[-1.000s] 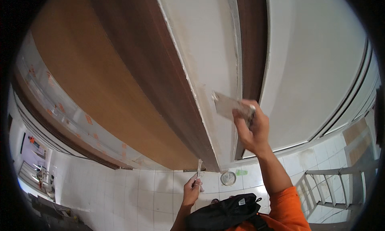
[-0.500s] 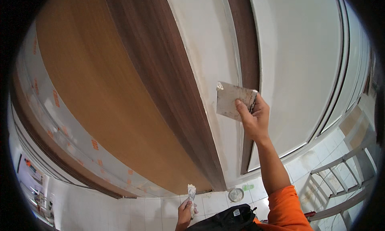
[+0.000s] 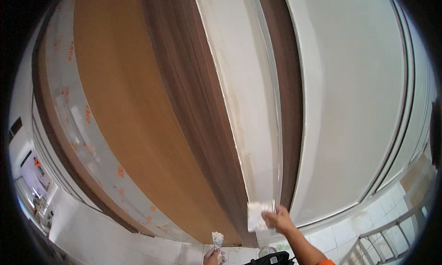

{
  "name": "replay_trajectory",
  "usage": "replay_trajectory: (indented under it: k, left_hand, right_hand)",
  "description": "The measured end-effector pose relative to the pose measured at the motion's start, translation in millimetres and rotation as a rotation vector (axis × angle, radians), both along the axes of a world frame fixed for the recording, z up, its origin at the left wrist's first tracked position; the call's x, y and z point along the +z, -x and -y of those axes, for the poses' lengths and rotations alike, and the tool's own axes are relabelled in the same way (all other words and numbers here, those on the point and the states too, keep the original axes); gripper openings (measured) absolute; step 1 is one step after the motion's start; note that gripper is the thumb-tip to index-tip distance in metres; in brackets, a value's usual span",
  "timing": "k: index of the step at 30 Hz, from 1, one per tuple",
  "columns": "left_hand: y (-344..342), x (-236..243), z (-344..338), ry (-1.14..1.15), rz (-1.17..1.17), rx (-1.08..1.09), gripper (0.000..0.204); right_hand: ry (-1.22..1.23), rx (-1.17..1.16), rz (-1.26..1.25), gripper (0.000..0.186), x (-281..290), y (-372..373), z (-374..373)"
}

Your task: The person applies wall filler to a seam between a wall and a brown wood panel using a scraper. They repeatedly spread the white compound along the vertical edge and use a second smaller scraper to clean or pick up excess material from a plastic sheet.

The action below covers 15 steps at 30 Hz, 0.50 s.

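Observation:
Low on the white wall strip (image 3: pixel 248 81), my right hand (image 3: pixel 279 220) pinches a flat, squarish metal scraper (image 3: pixel 256 215). The blade lies over the strip's lower end; whether it presses on the surface I cannot tell. Dark brown wood-look panels border the strip, a wide one (image 3: pixel 184 90) to the left and a narrower one (image 3: pixel 284 58) to the right. At the bottom of the view, my left hand (image 3: pixel 213 256) is closed round a whitish, putty-smeared spatula (image 3: pixel 218 239) held upright, with pale paste on its top end.
A metal ladder (image 3: pixel 386 235) stands on the white tiled floor (image 3: pixel 338 233) at the lower right. A round tin (image 3: pixel 267 251) and a black bag (image 3: pixel 275 259) show near the bottom. Leftward are a tan panel (image 3: pixel 124 95) and a grey film strip with orange print (image 3: pixel 87 127).
My right hand has swept the scraper down from mid-height to the strip's lower end. My left hand sits slightly lower in view, still holding the spatula. The view has tilted upward.

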<state>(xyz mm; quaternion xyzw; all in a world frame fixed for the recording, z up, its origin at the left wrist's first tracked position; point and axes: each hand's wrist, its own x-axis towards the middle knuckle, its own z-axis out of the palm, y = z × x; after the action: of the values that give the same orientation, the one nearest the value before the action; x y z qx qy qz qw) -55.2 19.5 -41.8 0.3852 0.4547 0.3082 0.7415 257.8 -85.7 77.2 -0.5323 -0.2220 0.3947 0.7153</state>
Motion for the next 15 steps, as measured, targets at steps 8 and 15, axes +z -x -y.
replay_trajectory:
  k: [8, 15]
  left_hand:
    - [-24, -90, 47, 0.286, 0.183, 0.157, 0.03]
    - [-40, -24, 116, 0.202, 0.046, 0.268, 0.016]
  right_hand:
    - [0.232, 0.064, -0.224, 0.023, -93, -20, 73]
    - [-0.296, -0.074, 0.9, 0.018, 154, -66, 15]
